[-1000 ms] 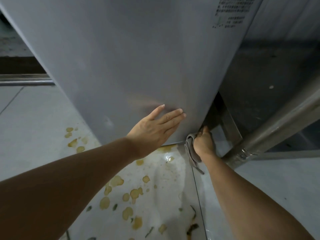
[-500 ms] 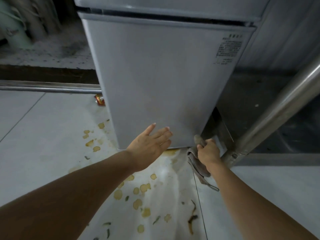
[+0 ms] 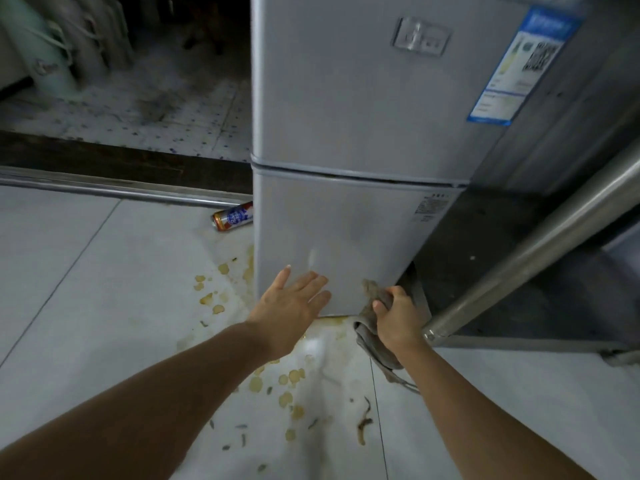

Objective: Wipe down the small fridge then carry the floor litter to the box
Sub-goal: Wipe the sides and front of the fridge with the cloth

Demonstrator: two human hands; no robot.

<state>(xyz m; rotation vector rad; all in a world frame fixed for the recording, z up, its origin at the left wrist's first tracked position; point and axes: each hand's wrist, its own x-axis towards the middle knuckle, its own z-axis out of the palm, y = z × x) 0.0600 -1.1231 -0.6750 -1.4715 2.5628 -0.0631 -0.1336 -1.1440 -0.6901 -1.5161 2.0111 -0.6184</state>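
Grey crumpled cloth [image 3: 372,308] in right hand [image 3: 398,317], smooth fridge [image 3: 346,220]

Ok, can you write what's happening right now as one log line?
step: wiping fridge | left hand: flat on lower door | right hand: grips cloth at door's bottom corner | can: on floor, untouched

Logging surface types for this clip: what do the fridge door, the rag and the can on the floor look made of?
Fridge door: likely painted sheet metal, smooth satin grey with a soft sheen. Rag, gripped by the right hand: soft woven cloth, limp folds, loose thread. Can: probably aluminium, glossy printed wall.
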